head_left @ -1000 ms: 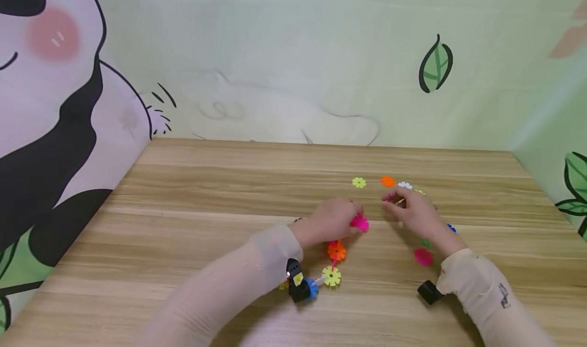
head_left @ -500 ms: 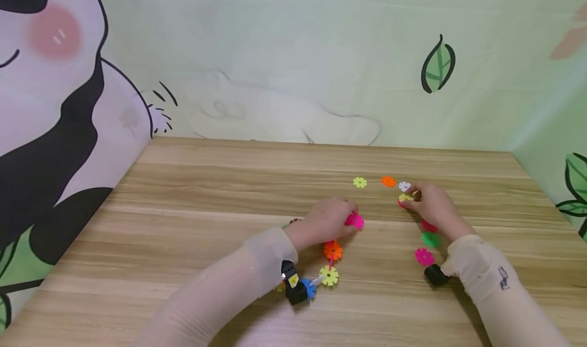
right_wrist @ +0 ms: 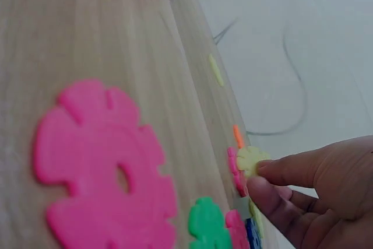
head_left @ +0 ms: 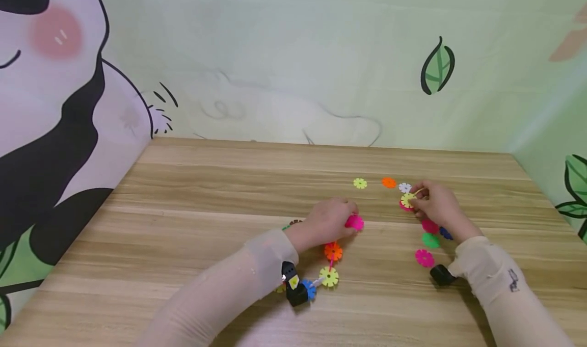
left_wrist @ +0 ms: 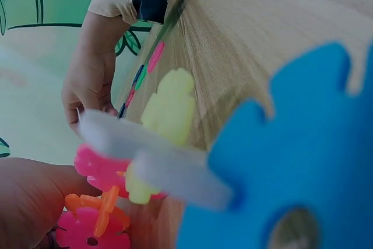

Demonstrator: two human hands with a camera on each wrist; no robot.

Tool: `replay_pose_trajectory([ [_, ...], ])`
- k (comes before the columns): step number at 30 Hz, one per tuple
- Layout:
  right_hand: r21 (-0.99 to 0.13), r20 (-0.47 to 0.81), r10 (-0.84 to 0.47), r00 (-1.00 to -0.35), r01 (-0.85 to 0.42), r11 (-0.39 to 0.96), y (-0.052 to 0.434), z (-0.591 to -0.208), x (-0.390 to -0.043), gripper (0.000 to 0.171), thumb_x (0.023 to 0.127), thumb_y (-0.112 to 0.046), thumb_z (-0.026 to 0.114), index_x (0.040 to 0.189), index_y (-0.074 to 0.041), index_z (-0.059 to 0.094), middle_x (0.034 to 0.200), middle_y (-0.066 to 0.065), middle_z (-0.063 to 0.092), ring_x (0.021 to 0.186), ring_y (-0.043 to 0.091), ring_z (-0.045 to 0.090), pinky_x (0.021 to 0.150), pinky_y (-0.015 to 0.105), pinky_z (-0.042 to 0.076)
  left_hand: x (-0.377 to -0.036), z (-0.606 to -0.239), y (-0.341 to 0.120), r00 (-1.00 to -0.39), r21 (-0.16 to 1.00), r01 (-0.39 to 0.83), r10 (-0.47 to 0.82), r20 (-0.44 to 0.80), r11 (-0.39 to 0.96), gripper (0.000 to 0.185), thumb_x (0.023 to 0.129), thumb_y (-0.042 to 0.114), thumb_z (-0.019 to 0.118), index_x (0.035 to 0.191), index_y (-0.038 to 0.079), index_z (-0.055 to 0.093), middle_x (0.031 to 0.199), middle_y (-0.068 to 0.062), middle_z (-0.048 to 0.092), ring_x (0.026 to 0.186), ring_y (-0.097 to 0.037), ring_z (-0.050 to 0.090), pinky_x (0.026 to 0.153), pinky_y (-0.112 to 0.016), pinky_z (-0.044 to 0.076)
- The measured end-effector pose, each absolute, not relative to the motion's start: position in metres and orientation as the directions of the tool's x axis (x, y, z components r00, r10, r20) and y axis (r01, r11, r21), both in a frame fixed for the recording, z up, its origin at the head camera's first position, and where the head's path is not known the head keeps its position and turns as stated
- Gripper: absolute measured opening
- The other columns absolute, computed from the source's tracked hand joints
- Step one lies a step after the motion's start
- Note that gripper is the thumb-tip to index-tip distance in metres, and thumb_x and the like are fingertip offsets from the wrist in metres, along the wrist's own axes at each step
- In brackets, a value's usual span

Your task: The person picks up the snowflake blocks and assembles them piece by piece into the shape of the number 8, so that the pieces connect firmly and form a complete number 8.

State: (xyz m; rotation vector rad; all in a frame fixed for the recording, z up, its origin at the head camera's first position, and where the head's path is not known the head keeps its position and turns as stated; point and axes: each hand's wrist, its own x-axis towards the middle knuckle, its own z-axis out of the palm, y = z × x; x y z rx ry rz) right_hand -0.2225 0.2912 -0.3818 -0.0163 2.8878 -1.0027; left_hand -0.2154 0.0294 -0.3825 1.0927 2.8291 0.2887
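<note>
Right now my right hand (head_left: 435, 204) sits right of centre in the head view, thumb and fingers pinching a yellow disc (head_left: 407, 199) just lifted at the hand's left edge; a pink disc (head_left: 405, 207) peeks out right under it. In the right wrist view the same yellow disc (right_wrist: 252, 159) is held between my fingertips (right_wrist: 268, 173) at the lower right of the frame.

My left hand (head_left: 327, 219) lies at centre frame, fingers curled round a pink piece (head_left: 354, 222) at the top of a chain (head_left: 331, 263) of joined discs that runs down toward the lower middle: an orange disc (head_left: 334, 251), then a yellow-green disc (head_left: 329, 276) and a blue disc (head_left: 308, 289) beside the wrist camera.

Loose discs lie on the table (head_left: 206, 224): a yellow one (head_left: 359, 183), an orange one (head_left: 389, 182) and a white one (head_left: 404, 187) in a row above my hands, the white one just beside my right fingers. Below my right hand lie a pink one (head_left: 429, 226), a green one (head_left: 430, 240), a dark blue one (head_left: 446, 233) and another pink one (head_left: 424, 258).
</note>
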Motion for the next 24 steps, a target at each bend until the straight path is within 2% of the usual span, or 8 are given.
replay_pose_trajectory([
  [4,-0.649,-0.049,-0.044,-0.998,-0.001,0.761,0.29,-0.38,-0.219,0.026,0.094,-0.004,0.057,0.115,0.011,0.052,0.093,0.02,0.058,0.064,0.012,0.064,0.058,0.022,0.055,-0.215,-0.383,0.028,-0.727,0.214,0.669,0.687,-0.013,0.712,0.039,0.088,0.033,0.069,0.123,0.016,0.062,0.111,0.001,0.067,0.096,-0.013,0.06,0.077,-0.023,0.049],
  [8,-0.654,0.0,-0.069,-0.998,-0.052,0.754,0.286,-0.379,-0.211,0.021,0.092,-0.004,0.06,0.107,0.009,0.056,0.093,0.022,0.063,0.071,0.014,0.065,0.061,0.02,0.055,-0.215,-0.384,0.027,-0.718,0.223,0.676,0.696,-0.01,0.702,0.036,0.089,0.032,0.068,0.122,0.017,0.064,0.106,0.001,0.065,0.093,-0.012,0.058,0.076,-0.023,0.048],
  [13,-0.605,0.094,-0.126,-0.988,-0.157,0.78,0.272,-0.379,-0.197,0.012,0.088,-0.005,0.066,0.097,0.002,0.061,0.086,0.015,0.067,0.073,0.013,0.06,0.061,0.018,0.049,-0.215,-0.384,0.027,-0.726,0.233,0.668,0.688,-0.006,0.707,0.034,0.09,0.032,0.067,0.12,0.016,0.065,0.106,0.001,0.065,0.09,-0.012,0.057,0.074,-0.022,0.048],
  [17,-0.623,0.135,-0.185,-0.973,-0.228,0.748,0.252,-0.382,-0.187,0.008,0.086,-0.004,0.067,0.091,0.0,0.062,0.082,0.012,0.067,0.069,0.011,0.058,0.059,0.02,0.05,-0.215,-0.383,0.027,-0.735,0.234,0.657,0.678,-0.011,0.716,0.035,0.09,0.032,0.066,0.121,0.015,0.064,0.107,0.0,0.065,0.092,-0.013,0.058,0.075,-0.023,0.049],
  [24,-0.575,0.168,-0.227,-0.959,-0.283,0.767,0.228,-0.391,-0.177,0.006,0.085,-0.007,0.071,0.086,-0.006,0.065,0.079,0.004,0.067,0.072,0.011,0.057,0.063,0.018,0.049,-0.216,-0.383,0.027,-0.747,0.238,0.641,0.664,-0.023,0.73,0.035,0.091,0.033,0.066,0.121,0.014,0.064,0.107,0.0,0.065,0.09,-0.012,0.057,0.074,-0.023,0.049],
])
